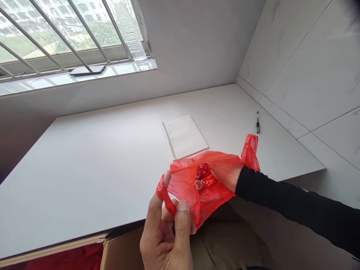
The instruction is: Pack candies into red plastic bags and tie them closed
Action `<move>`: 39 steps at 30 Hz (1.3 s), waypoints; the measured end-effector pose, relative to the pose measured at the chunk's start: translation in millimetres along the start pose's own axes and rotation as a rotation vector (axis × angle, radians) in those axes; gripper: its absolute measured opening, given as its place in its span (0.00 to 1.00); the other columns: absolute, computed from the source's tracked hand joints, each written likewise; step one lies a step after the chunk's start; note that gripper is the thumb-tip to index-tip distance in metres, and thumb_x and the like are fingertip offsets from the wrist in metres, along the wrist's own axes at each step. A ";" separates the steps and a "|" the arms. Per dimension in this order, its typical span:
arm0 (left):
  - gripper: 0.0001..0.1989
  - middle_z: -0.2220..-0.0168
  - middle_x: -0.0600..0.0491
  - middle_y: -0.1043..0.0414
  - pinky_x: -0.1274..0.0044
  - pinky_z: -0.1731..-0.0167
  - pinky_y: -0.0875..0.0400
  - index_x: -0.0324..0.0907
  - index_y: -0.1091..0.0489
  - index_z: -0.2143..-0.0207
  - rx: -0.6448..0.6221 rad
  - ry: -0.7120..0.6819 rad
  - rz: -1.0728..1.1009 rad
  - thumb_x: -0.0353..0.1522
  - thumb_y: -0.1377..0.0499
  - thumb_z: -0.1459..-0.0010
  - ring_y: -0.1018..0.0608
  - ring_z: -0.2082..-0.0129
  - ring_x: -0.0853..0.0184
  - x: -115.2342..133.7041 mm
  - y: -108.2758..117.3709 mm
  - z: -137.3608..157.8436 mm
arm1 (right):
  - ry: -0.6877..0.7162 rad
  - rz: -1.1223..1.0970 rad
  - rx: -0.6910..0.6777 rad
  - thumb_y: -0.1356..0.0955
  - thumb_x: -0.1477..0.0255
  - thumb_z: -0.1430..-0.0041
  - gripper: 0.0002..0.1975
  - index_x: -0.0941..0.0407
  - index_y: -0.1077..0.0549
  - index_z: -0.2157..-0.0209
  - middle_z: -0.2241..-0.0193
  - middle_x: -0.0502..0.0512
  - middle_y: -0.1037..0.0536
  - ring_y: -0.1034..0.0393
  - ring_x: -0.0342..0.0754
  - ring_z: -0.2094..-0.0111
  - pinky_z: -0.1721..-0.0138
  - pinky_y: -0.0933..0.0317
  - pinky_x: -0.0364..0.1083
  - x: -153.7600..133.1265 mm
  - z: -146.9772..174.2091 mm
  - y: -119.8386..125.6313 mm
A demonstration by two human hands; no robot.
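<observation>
A thin red plastic bag [182,183] is held up in front of the white table's near edge, its mouth facing me. My left hand [171,225] grips one of its handles; the loop passes over the index finger and the thumb pinches the edge. My right hand [225,174] reaches inside the bag up to the wrist, so its fingers are hidden. Beside it in the bag lie small red patterned packets [205,178], some with light markings. The bag's other handle [251,148] sticks up loose beyond my right wrist.
On the white table [92,161] lie an open notebook [185,137], a black pen [258,125] and a small dark piece [257,112]. A plastic bottle [135,45] and a flat dark device [87,70] rest on the windowsill. Below the table edge is a cardboard box [120,247] with red cloth.
</observation>
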State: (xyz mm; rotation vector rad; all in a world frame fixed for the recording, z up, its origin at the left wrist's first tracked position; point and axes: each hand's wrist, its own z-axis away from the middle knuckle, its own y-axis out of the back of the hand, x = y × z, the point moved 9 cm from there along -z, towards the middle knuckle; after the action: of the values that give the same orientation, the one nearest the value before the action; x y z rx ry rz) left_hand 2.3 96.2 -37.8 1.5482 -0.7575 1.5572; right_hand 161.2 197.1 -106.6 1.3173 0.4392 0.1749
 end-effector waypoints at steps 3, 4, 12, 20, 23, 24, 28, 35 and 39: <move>0.25 0.84 0.60 0.37 0.82 0.78 0.30 0.51 0.27 0.42 -0.009 0.001 0.018 0.36 0.35 0.43 0.35 0.82 0.74 -1.4 -0.8 -0.6 | 0.091 0.012 -0.074 0.36 0.77 0.36 0.10 0.56 0.28 0.55 0.69 0.54 0.24 0.29 0.50 0.69 0.70 0.46 0.45 -15.4 0.4 -6.9; 0.25 0.84 0.60 0.36 0.82 0.78 0.30 0.50 0.27 0.42 -0.012 -0.007 0.024 0.35 0.35 0.43 0.35 0.82 0.73 -0.9 -0.8 -0.8 | 0.129 0.021 -0.130 0.36 0.76 0.35 0.12 0.55 0.29 0.52 0.70 0.53 0.23 0.29 0.50 0.70 0.72 0.48 0.45 -22.2 0.8 -13.2; 0.25 0.81 0.58 0.30 0.82 0.78 0.30 0.51 0.28 0.43 0.001 -0.013 0.019 0.35 0.35 0.43 0.34 0.83 0.74 -0.2 3.8 -1.0 | 0.160 -0.024 -0.147 0.34 0.66 0.33 0.15 0.60 0.31 0.49 0.70 0.56 0.23 0.28 0.52 0.70 0.72 0.49 0.46 -34.0 3.5 -20.8; 0.23 0.83 0.61 0.36 0.85 0.74 0.28 0.55 0.27 0.44 -0.021 -0.035 0.063 0.33 0.35 0.42 0.33 0.82 0.76 0.4 0.5 -1.5 | -0.014 0.055 -0.197 0.35 0.81 0.38 0.05 0.60 0.28 0.62 0.75 0.54 0.27 0.32 0.49 0.74 0.73 0.48 0.45 -7.9 19.5 -28.3; 0.24 0.81 0.59 0.32 0.85 0.73 0.28 0.55 0.27 0.44 -0.050 -0.042 0.070 0.34 0.35 0.43 0.30 0.80 0.76 0.4 -1.5 -2.0 | -0.008 0.061 -0.125 0.35 0.78 0.35 0.05 0.60 0.29 0.59 0.73 0.55 0.27 0.32 0.50 0.74 0.72 0.47 0.46 -7.1 16.0 -20.6; 0.24 0.80 0.59 0.30 0.85 0.73 0.27 0.56 0.27 0.44 -0.048 -0.036 0.070 0.34 0.34 0.43 0.28 0.79 0.75 0.2 -1.1 -1.9 | -0.012 0.063 -0.100 0.36 0.78 0.34 0.05 0.60 0.29 0.58 0.72 0.56 0.27 0.32 0.51 0.74 0.72 0.46 0.46 -6.7 13.5 -17.4; 0.23 0.81 0.59 0.32 0.87 0.73 0.29 0.57 0.28 0.43 -0.034 -0.024 0.045 0.34 0.35 0.42 0.28 0.78 0.76 0.7 1.6 -0.9 | 0.011 0.010 -0.077 0.36 0.77 0.34 0.04 0.58 0.29 0.60 0.71 0.54 0.27 0.32 0.48 0.72 0.68 0.43 0.44 -13.0 5.7 -8.8; 0.23 0.80 0.59 0.30 0.87 0.76 0.32 0.57 0.29 0.42 -0.065 -0.059 0.017 0.35 0.36 0.40 0.34 0.81 0.77 2.2 3.8 -2.6 | 0.147 -0.136 -0.055 0.34 0.78 0.37 0.10 0.57 0.26 0.55 0.71 0.53 0.26 0.30 0.49 0.69 0.62 0.40 0.45 -31.3 7.6 -2.5; 0.24 0.79 0.58 0.30 0.86 0.78 0.33 0.55 0.30 0.41 -0.084 -0.074 0.016 0.36 0.36 0.41 0.34 0.81 0.76 4.9 1.9 -2.0 | 0.056 -0.206 0.009 0.40 0.76 0.31 0.11 0.57 0.26 0.60 0.66 0.54 0.23 0.28 0.48 0.66 0.65 0.37 0.43 -15.4 6.6 -6.3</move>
State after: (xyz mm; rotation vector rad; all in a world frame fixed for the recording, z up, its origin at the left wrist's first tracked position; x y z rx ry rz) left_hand 0.0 97.6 -32.9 1.5486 -0.8673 1.4674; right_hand 149.2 184.0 -108.2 1.2691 0.6196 0.0381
